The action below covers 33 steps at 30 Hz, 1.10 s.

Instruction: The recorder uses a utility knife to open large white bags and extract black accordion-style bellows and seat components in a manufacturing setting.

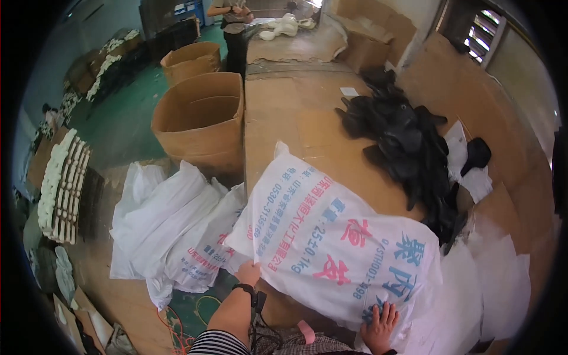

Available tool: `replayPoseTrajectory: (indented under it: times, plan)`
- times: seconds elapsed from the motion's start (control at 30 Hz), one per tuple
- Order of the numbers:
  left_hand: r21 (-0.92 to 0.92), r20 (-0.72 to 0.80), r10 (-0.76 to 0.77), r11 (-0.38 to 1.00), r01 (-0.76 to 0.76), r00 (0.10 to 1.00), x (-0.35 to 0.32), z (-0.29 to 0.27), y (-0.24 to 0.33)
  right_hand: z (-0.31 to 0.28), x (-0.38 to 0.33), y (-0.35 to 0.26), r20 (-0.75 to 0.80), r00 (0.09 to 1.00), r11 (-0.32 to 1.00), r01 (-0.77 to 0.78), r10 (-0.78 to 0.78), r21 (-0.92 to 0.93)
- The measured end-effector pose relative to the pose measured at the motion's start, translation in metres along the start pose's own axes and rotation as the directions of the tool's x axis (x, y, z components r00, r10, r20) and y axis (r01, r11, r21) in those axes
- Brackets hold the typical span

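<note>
I am gripping the big white sack with my left hand; my right hand is pressing flat, fingers spread. Next I need a tighter hold.

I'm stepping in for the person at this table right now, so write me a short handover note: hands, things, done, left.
Left hand: grips the near left edge of the printed white sack.
Right hand: flat on the sack's near right corner.
The sack lies tilted across the cardboard-covered table, beside a pile of black pieces.
More white sacks lie on the floor to the left.
Done: sack on the table.
Left: cannot tell.
</note>
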State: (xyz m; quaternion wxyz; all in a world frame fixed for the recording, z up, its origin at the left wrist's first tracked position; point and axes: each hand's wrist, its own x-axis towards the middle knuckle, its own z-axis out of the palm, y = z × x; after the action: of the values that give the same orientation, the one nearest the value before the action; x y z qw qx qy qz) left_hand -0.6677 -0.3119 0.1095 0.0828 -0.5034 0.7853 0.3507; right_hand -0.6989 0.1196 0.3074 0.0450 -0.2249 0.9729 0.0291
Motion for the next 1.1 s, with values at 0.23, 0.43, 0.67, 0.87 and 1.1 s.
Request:
replayPoseTrajectory:
  times: [0.23,0.43,0.67,0.87,1.1]
  plan:
    - [-0.050,-0.067,0.133,0.989,-0.136,0.989,-0.004,-0.009,0.023,-0.009,-0.001,0.008,-0.172,0.984,0.990,-0.012,0.036,0.140]
    - [-0.551,-0.295,0.067,0.803,-0.228,0.953,-0.008,-0.022,-0.029,-0.015,0.005,0.012,-0.335,0.940,0.921,0.075,0.063,0.383]
    - [-0.591,-0.033,-0.059,0.806,0.028,0.998,-0.101,-0.033,-0.030,0.010,-0.115,0.082,-0.359,0.933,0.863,0.165,0.020,0.478]
    - [-0.445,0.197,0.158,0.894,-0.055,0.968,-0.185,-0.001,-0.003,0.085,-0.293,0.197,-0.350,0.776,0.798,-0.305,0.525,0.520]
    - [-0.500,0.506,0.331,0.865,-0.042,0.796,-0.281,0.080,0.087,0.168,-0.537,0.266,-0.198,0.428,0.472,-0.785,0.882,0.401]
